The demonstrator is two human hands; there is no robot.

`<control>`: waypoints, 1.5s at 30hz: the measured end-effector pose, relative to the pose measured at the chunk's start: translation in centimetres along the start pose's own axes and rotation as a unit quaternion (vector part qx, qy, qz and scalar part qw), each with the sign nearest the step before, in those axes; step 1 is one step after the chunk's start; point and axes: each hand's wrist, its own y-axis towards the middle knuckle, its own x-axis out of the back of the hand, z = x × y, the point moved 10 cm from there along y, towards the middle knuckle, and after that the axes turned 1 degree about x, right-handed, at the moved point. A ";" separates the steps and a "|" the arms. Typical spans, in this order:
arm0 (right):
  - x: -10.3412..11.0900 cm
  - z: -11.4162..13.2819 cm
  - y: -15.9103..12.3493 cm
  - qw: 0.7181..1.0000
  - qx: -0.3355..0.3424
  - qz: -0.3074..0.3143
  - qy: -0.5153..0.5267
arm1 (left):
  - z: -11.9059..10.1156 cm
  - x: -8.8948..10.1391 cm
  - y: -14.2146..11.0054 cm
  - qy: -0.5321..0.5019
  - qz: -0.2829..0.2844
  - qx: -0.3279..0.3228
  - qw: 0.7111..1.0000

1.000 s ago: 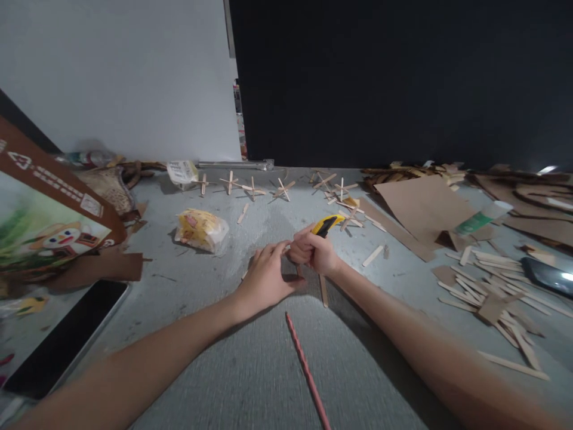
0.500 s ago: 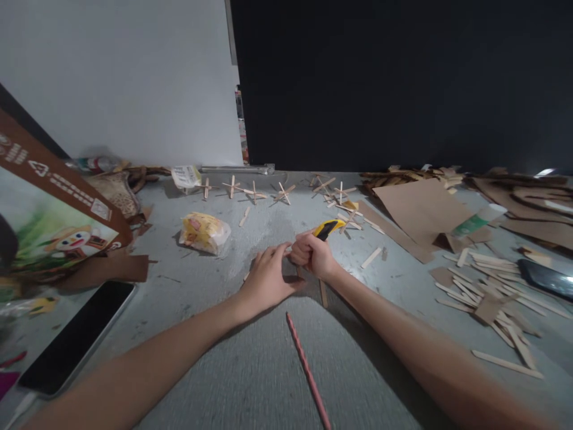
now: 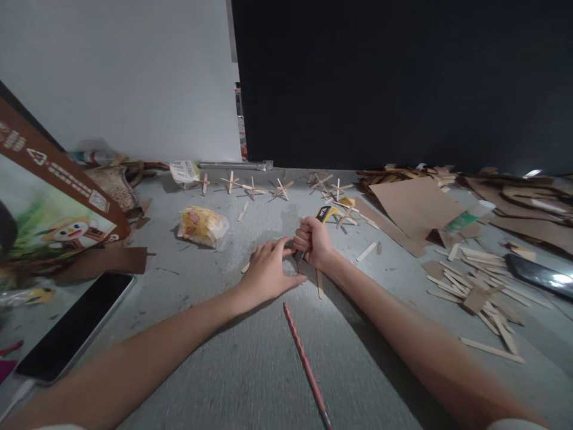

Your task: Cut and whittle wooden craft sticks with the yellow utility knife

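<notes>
My right hand (image 3: 313, 242) is wrapped in a fist round a yellow and black utility knife (image 3: 326, 213), whose blade points down to the table. Just left of it, my left hand (image 3: 268, 266) rests low on the tabletop, fingers spread and thumb apart, the forefinger close to the blade. The end of a wooden craft stick (image 3: 246, 267) pokes out beyond its outer fingers; what lies beneath the palm is hidden. Another wooden stick (image 3: 319, 285) shows below my right wrist. Nearer to me lies a thin red twisted rod (image 3: 304, 361).
Several crossed-stick pieces (image 3: 282, 189) line the back. A yellow plastic packet (image 3: 203, 226) sits left of centre. On the right are loose craft sticks (image 3: 490, 292), cardboard (image 3: 416, 206), a green-and-white tube (image 3: 470, 216) and a dark phone (image 3: 539, 276). Left: a phone (image 3: 76, 328) and a printed box (image 3: 62, 203).
My right hand has tilted the knife more upright, its handle lowered slightly behind the fist. The left hand has barely moved. The whole view has shifted a little.
</notes>
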 end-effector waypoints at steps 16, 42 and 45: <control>0.8 -0.4 -0.1 0.998 -0.041 -0.036 0.042 | 0.5 -0.3 0.3 0.013 0.008 0.006 1.000; 0.0 0.3 -0.8 0.998 0.004 0.055 -0.006 | 0.4 -0.3 0.1 0.018 0.007 0.000 1.000; -0.7 2.0 -1.3 0.997 0.040 0.069 -0.020 | 0.1 -0.2 0.1 0.021 0.006 -0.003 1.000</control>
